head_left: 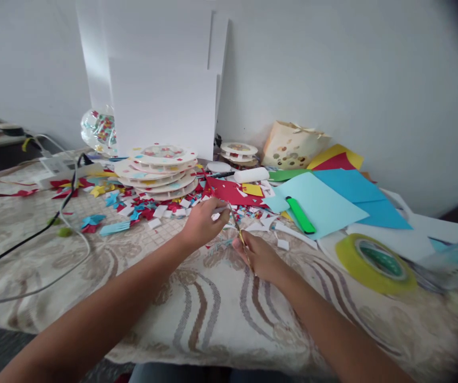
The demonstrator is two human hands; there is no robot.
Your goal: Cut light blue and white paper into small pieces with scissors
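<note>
Beige patterned fabric tablecloth (229,308) under bright paper scraps (135,215). Left hand (205,221) pinches small whitish piece (221,209) (material unclear); right hand (261,256) curls round gold-handled metal scissors (240,232).

Pinched piece (219,210), perhaps paper, mostly hidden.

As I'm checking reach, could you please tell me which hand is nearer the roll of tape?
Right: the right hand, holding scissors, is left of the tape roll; the left hand is farther left and slightly farther back.
</note>
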